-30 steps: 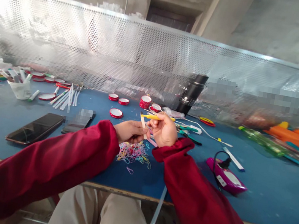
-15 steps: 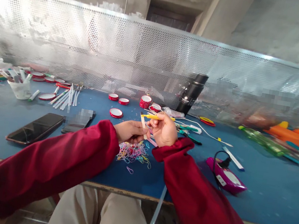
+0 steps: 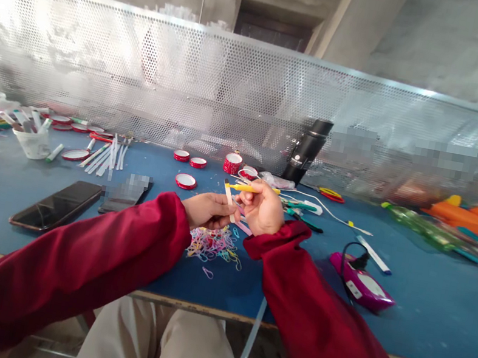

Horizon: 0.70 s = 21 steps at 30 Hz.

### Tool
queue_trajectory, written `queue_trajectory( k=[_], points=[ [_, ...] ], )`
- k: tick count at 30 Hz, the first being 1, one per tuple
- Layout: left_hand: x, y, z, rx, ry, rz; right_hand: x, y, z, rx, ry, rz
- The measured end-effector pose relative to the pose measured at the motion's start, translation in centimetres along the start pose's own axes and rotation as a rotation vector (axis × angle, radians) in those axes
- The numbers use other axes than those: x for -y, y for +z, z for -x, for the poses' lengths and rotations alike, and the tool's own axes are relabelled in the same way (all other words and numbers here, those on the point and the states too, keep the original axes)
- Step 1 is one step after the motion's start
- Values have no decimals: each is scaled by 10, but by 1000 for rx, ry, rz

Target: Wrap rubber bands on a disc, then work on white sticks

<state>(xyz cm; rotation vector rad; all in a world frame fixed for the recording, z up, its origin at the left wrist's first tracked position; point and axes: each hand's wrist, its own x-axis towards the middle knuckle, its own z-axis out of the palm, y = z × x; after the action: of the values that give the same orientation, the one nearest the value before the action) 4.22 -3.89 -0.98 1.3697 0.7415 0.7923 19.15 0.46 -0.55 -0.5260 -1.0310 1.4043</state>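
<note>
Both my hands meet above the blue table (image 3: 9, 194), in dark red sleeves. My left hand (image 3: 207, 209) is closed, pinching a pale flat stick (image 3: 229, 193) that points upward. My right hand (image 3: 261, 208) is closed too, with a yellow-handled tool (image 3: 242, 187) in its fingers, the tip close to the stick. A pink strip shows under the right hand. A heap of small coloured rubber bands (image 3: 213, 243) lies on the table just below both hands.
Two dark phones (image 3: 56, 205) lie at the left. Red-rimmed lids (image 3: 185, 181), white sticks (image 3: 104, 158) and a white cup (image 3: 35, 143) sit further back. A black flask (image 3: 306, 151) stands by the perforated metal screen. A magenta device with a cable (image 3: 361, 284) lies right.
</note>
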Motion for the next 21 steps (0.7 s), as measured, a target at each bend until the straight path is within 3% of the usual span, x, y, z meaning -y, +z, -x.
queue_trajectory(
  k=[21],
  points=[
    [0, 0, 0, -22, -8, 16, 1, 0, 1, -35, -27, 26]
  ],
)
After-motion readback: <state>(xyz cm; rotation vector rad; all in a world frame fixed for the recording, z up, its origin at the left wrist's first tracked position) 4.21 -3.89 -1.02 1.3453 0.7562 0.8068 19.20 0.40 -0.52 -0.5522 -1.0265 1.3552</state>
